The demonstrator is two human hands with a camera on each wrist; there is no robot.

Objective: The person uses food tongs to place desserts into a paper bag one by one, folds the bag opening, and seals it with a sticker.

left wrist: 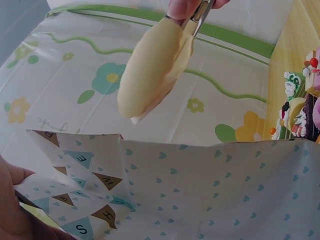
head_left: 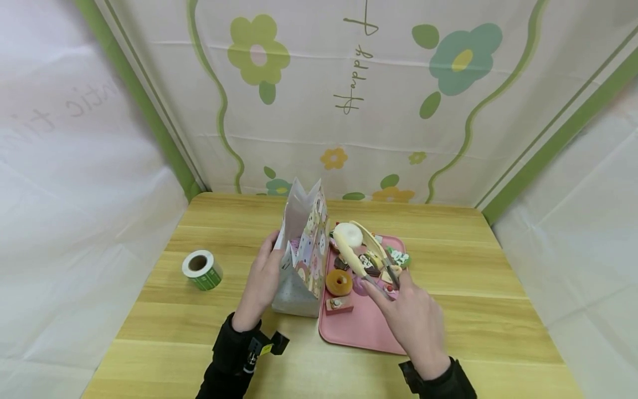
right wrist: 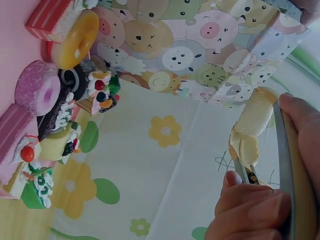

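Here, in the head view, a person's left hand grips the side of one standing paper bag, its mouth open and a bit of something purple inside; the right hand curls round one pair of tongs, whose parted tips flank one round white pastry; beside the bag, one pink tray carries two ring doughnuts, one orange-glazed and one purple, plus one red-sided cake slice and other cakes crowded too closely to count; one label roll stands on the wooden table.

In the left-wrist view, the left hand holds the bag's edge between its fingers; the tongs hang above the rim, tips downward.

In the right-wrist view, the right hand's fingers wrap the tongs' handles; the pastry sits between the tips, near the bag's animal-printed panel; one green cake lies among the sweets.
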